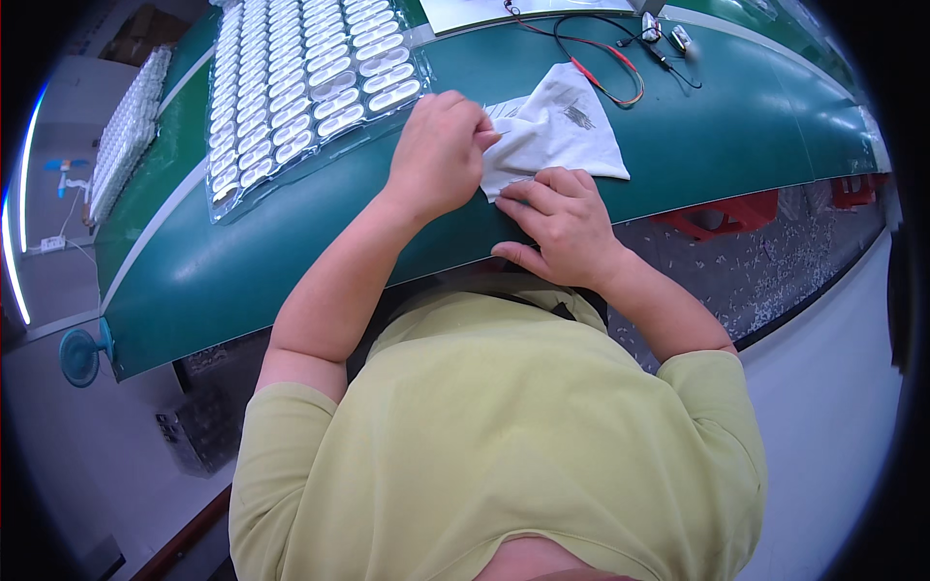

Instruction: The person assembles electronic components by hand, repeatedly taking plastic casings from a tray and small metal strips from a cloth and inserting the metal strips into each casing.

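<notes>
A white cloth [596, 145] with dark smudges on it lies creased on the green table. My left hand [441, 150] is closed at the cloth's left side, thumb and fingers drawn together. Whatever it pinches is hidden or too small to name. At the cloth's near edge, my right hand [567, 223] rests palm down, with its fingertips on the fabric. Its thumb stands apart from the fingers, over the table's front edge.
Beyond my left hand lies a clear plastic tray [334, 126] with rows of white oval parts. Red and black test leads [630, 82] curl behind the cloth, near small white parts [681, 39]. A red stool [722, 215] stands below the green table [213, 300].
</notes>
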`<control>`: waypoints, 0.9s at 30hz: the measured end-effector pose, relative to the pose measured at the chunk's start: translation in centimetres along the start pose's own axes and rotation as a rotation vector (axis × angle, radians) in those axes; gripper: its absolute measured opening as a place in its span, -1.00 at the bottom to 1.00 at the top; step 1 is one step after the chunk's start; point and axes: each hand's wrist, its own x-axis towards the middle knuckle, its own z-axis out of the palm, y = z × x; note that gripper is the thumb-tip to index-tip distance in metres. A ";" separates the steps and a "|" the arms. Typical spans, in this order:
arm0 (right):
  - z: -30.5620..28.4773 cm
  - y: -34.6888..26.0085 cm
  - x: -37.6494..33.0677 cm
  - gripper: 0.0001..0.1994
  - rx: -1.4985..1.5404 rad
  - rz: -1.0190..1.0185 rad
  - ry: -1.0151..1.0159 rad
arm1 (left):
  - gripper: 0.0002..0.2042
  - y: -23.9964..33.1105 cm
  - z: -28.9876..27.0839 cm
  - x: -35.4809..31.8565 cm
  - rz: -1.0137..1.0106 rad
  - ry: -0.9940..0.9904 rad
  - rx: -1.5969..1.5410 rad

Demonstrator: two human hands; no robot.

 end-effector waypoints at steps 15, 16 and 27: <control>-1.1 3.5 -1.3 -0.88 0.364 0.253 0.320 | -0.75 -0.2 0.0 -1.1 0.070 -0.021 -0.087; -1.4 3.4 -1.2 -0.90 0.413 0.324 0.292 | -0.66 -0.5 -0.1 -1.9 0.122 -0.069 -0.029; -1.0 4.9 2.8 -0.91 0.452 0.417 0.148 | -0.57 -2.2 -1.1 -3.0 0.108 -0.076 0.058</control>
